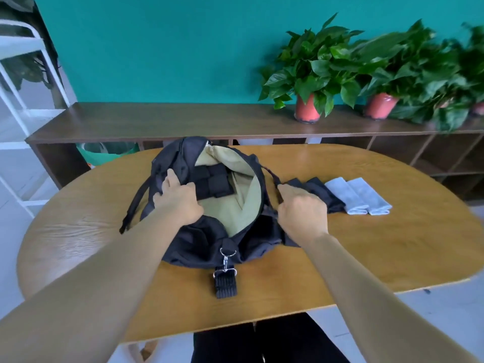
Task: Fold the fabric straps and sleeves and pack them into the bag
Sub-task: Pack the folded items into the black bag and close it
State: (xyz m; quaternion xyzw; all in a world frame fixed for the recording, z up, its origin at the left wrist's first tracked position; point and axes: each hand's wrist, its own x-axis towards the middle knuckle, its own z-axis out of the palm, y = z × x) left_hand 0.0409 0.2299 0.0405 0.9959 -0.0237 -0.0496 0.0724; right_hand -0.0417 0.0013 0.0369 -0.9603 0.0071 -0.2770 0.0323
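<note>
A black bag [199, 242] with a pale yellow-green lining [243, 176] lies open on the wooden table [366, 252]. Folded black straps [209, 183] lie inside it. My left hand [178, 199] grips the bag's left rim, holding the opening apart. My right hand [302, 212] pinches the bag's thin handle strap [272, 176] at the right rim. Right of the bag lie folded black sleeves [318, 191] and two folded light blue sleeves [358, 196], side by side on the table.
A black webbing strap with metal clips [225, 280] lies at the bag's near end. Behind the table runs a dark wooden shelf [157, 121] with potted plants [309, 74]. A white rack [18, 82] stands at the left.
</note>
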